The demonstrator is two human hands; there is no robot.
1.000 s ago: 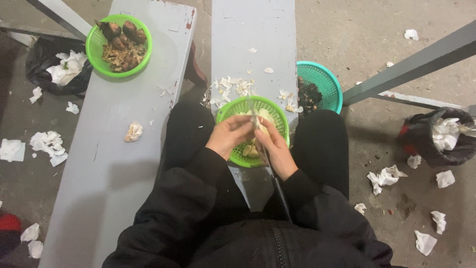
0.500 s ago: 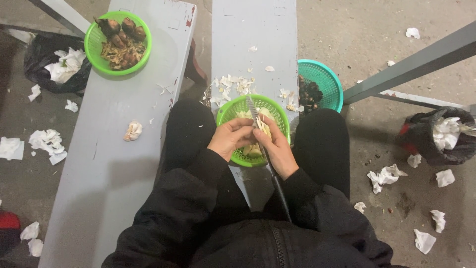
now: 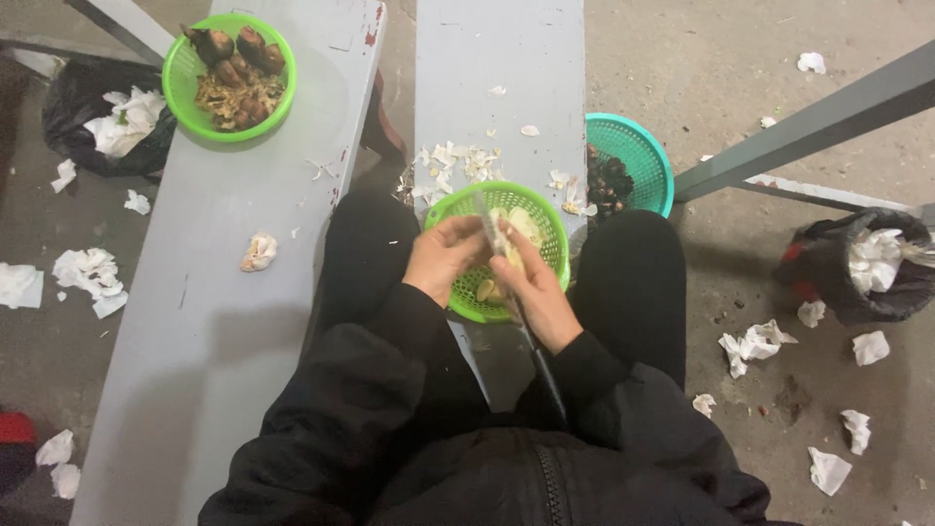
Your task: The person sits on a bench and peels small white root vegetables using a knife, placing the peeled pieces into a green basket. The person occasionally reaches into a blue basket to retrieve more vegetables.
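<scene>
Grey tabletop [image 3: 224, 321] carries a green basket [image 3: 545, 209] directly beneath both hands. Left hand [image 3: 443, 255] curls around a pale piece, mostly hidden. Right hand [image 3: 536, 292] grips a thin blade [image 3: 487, 216]; its handle is obscured.

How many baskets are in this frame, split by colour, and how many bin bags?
Green baskets: 2, one on the wide bench, one under the left hand and right hand at
Teal basket: 1
Black bin bags: 2
Total: 5
</scene>
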